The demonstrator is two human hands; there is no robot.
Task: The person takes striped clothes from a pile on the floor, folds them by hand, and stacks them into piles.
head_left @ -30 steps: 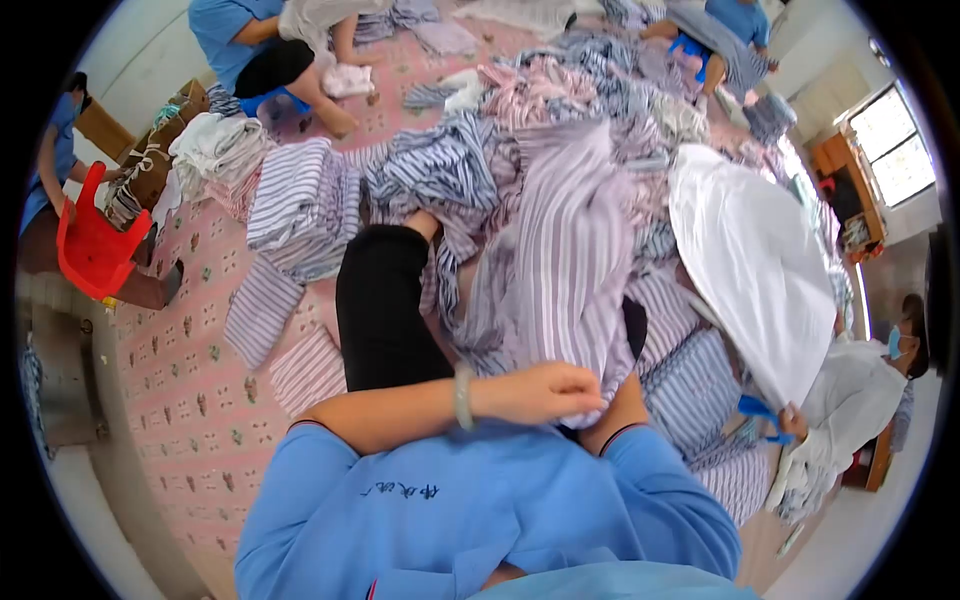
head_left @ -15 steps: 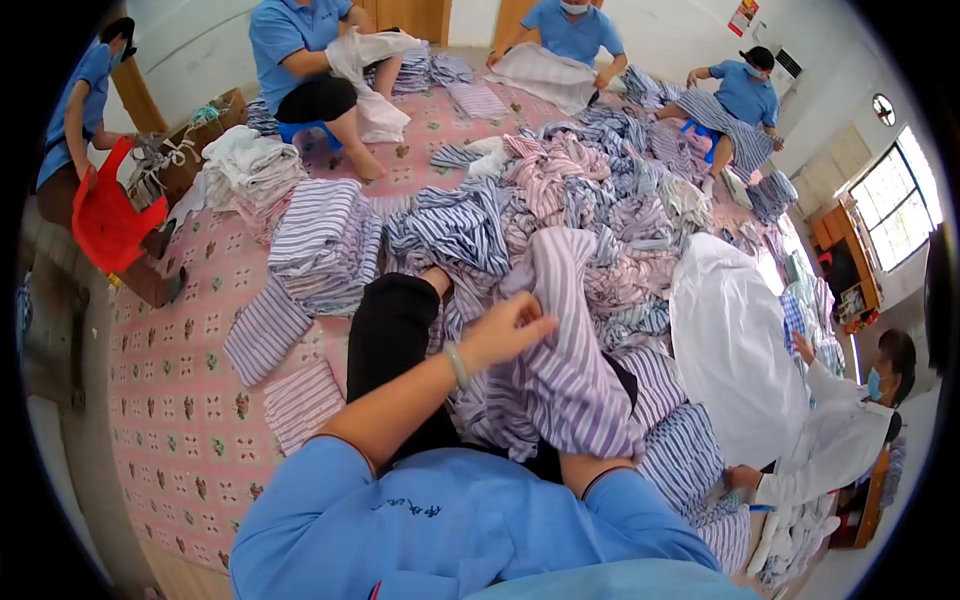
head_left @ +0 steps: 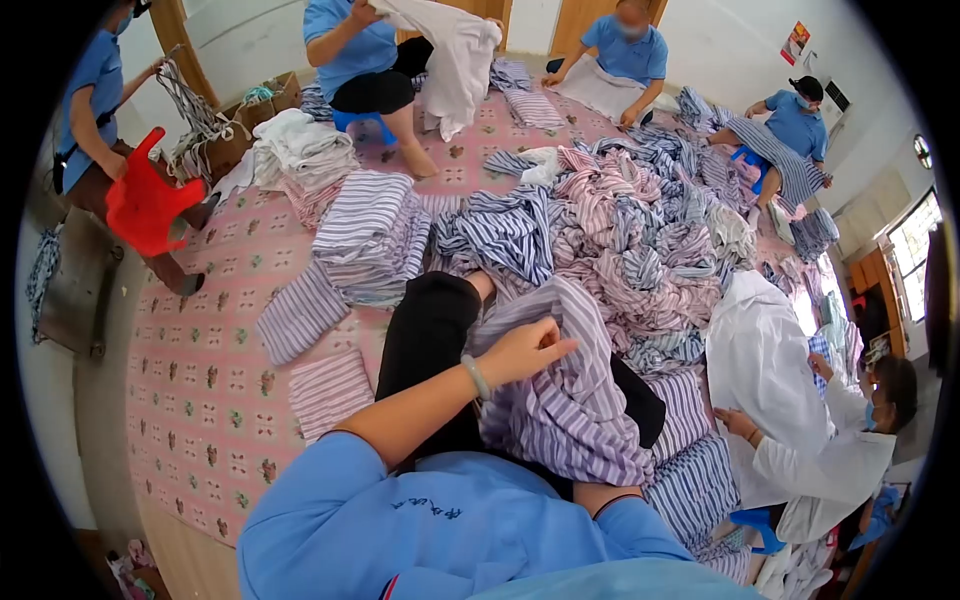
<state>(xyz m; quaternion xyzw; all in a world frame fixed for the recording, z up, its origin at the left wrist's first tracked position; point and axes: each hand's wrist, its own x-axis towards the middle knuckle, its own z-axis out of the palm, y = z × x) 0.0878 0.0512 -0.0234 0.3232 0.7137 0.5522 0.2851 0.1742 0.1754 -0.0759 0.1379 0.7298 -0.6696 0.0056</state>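
Note:
Purple-and-white striped cloth (head_left: 580,410) lies bunched across my lap, its upper part raised in a fold. Over its left side is my left hand (head_left: 530,350), with a pale bracelet at the wrist; the fingers are loosely curled, thumb apart, and nothing shows between them. My right forearm (head_left: 605,495) runs under the cloth, which hides my right hand. A heap of loose striped clothes (head_left: 640,230) lies in front of me. Folded blue-striped cloth (head_left: 692,487) is beside my right leg.
Folded stacks (head_left: 370,235) stand front-left on a pink floor covering (head_left: 210,400). A person at right handles a white sheet (head_left: 755,365). Three seated people handle cloth beyond the heap. Another person at left holds a red stool (head_left: 150,205) and straps.
The striped cloth has dropped from its long raised stretch into a bunch on my lap. My left hand moved forward and up over it. At left, the standing person has lifted straps.

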